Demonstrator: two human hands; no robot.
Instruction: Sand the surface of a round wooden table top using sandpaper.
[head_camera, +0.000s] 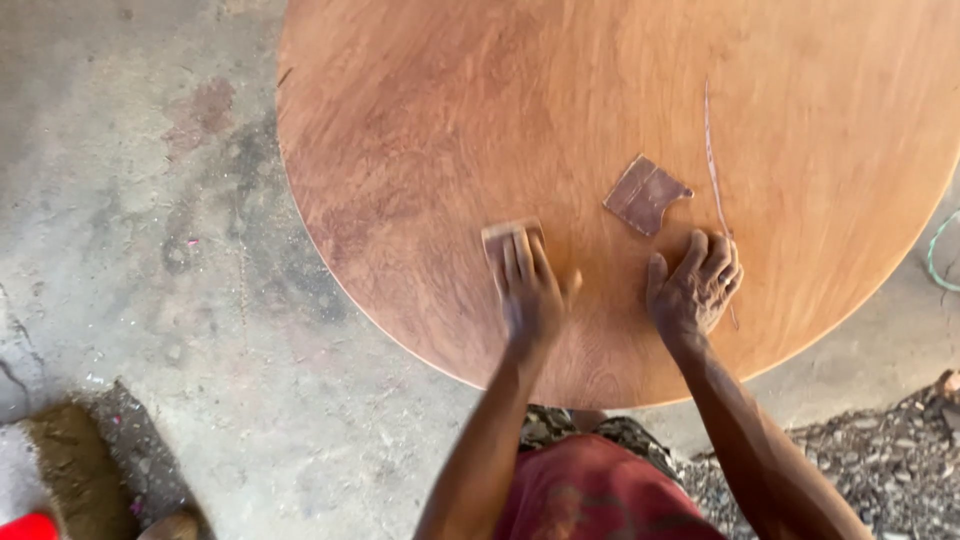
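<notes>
Two bare hands work on a round wooden tabletop (620, 150) that fills the upper right of the frame. Left hand (527, 290), fingers flat and together, presses a small sandpaper piece (506, 238) against the wood at lower centre; it is blurred. Right hand (694, 290) rests beside it, fingers curled loosely, holding nothing. Another worn sandpaper scrap (645, 193) lies just above, between them. By its look, the surface is fairly smooth and even-toned, though darker patches remain at left, so sanding seems partly done.
</notes>
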